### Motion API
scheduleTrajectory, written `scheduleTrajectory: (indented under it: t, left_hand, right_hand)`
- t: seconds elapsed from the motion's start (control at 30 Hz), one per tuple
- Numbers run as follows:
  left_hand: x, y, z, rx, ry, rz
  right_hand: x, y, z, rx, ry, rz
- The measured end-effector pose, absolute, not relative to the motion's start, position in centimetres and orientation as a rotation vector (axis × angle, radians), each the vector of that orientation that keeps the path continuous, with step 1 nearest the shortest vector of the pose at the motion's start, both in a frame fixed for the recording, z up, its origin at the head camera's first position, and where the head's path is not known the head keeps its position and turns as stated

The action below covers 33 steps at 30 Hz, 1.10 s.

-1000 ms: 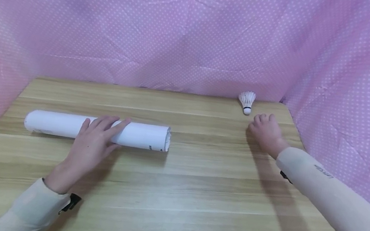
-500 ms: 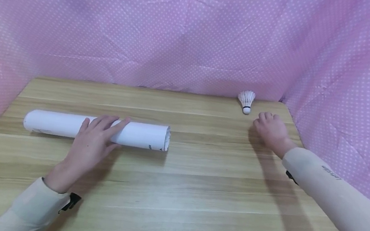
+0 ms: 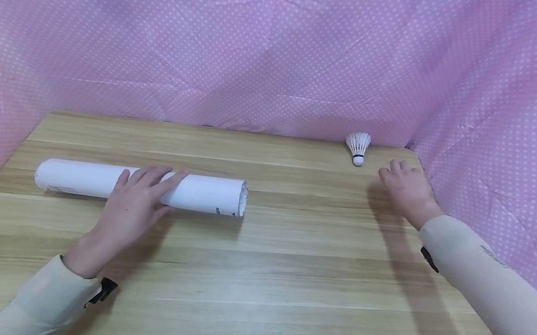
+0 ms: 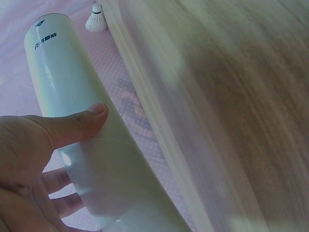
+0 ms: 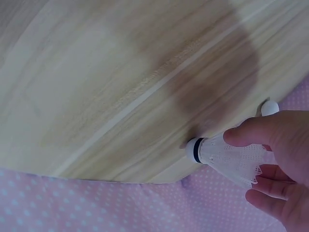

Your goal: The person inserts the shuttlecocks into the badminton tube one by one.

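My left hand (image 3: 129, 215) grips a white cardboard shuttlecock tube (image 3: 210, 194) lying sideways on the table's left half. In the left wrist view its thumb lies along one side of the tube (image 4: 72, 87) and its fingers show at the other. By the far right corner is my right hand (image 3: 408, 192). In the right wrist view its thumb and fingers pinch the skirt of a shuttlecock (image 5: 227, 157), cork close to the table; the head view hides this one. Another shuttlecock (image 3: 358, 148) lies left of that hand at the far edge.
The wooden table (image 3: 280, 288) has rounded far corners. Pink dotted cloth (image 3: 268, 43) hangs behind it and along both sides. A white round cork (image 5: 269, 107) shows beyond the right thumb in the right wrist view, the rest of it hidden.
My right hand has moved rightward, away from the shuttlecock at the far edge, which stays put. The left hand keeps its grip on the tube, whose right end has risen very slightly.
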State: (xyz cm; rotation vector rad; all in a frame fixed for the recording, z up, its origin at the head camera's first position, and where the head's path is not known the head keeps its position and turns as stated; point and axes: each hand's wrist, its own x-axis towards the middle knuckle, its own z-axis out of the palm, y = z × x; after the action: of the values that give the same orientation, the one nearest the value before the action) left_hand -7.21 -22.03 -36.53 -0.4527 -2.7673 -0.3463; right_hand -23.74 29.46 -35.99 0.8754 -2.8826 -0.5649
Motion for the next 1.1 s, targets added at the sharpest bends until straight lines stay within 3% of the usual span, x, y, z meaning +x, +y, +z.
scheduleTrajectory:
  t: [0.63, 1.1]
  left_hand:
    - [-7.2, -22.0, -36.1, -0.443, -2.755, -0.365]
    - [-7.2, -22.1, -35.9, -0.42, -2.749, -0.38]
  right_hand:
    - [-23.9, 31.8, -35.7, 0.62, -3.089, -0.237]
    - [-22.4, 31.3, -35.8, 0.474, -2.992, 0.334]
